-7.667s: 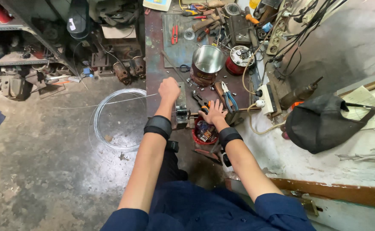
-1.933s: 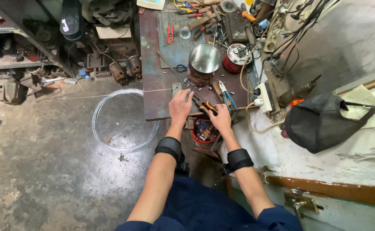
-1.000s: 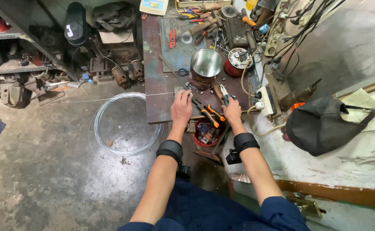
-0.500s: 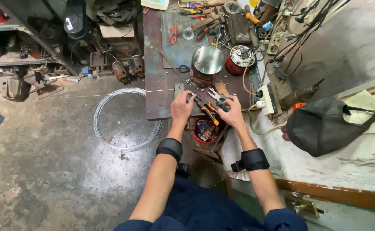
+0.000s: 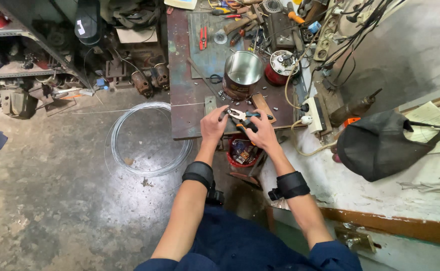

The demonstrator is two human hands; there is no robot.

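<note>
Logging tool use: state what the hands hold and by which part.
The right hand grips pliers by the dark handles, metal jaws pointing left. The left hand touches near the jaws; its hold is unclear.

Stained concrete floor [image 5: 54, 200]; cluttered dark workbench [image 5: 190, 95] far centre; metal shelving [image 5: 14, 75] far left (dim); pale counter [image 5: 380, 190] right.

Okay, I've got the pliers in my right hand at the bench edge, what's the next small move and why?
Probably bring the open nose of the pliers onto whatever the left hand pinches at the bench edge. The right hand grips the handles and the nose already points toward the left fingers. A thin wire seems to run there from the coil on the floor, though the piece itself is too small to tell.
</note>
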